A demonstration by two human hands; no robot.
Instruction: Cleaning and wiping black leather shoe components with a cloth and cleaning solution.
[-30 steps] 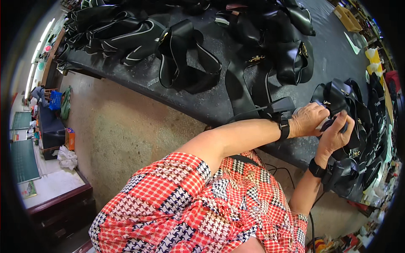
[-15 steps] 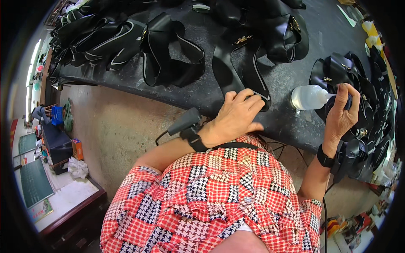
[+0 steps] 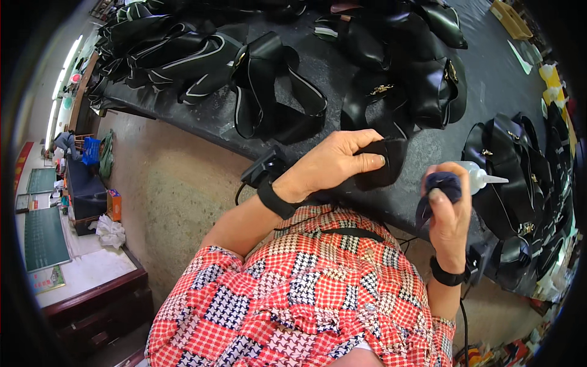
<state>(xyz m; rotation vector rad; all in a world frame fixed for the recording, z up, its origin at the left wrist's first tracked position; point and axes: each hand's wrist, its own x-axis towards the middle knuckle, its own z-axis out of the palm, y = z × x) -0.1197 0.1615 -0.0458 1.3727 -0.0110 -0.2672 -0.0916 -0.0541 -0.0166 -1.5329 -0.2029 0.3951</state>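
My left hand [image 3: 339, 162] pinches the near end of a black leather shoe upper [image 3: 394, 165], with the thumb on top and the fingers behind it. That end is bent up at the table edge; a gold ornament [image 3: 381, 89] sits on its far part. My right hand [image 3: 449, 214], to the right of the upper and apart from it, is closed around a wadded dark blue cloth [image 3: 441, 186]. Just behind this hand is a clear squeeze bottle [image 3: 476, 176] with a pointed nozzle, its body partly hidden by the fingers.
More black uppers with pale edging [image 3: 272, 92] lie across the dark table [image 3: 202, 125], and a heap [image 3: 513, 147] of them is at the right. Yellow pieces [image 3: 551, 82] and a tan box [image 3: 511, 19] are at the far right. A white-topped desk [image 3: 92, 278] stands at the left.
My left hand has gone from resting over the upper to gripping and bending up its near end. My right hand has moved left, away from the bottle's nozzle, with the cloth. The view has shifted.
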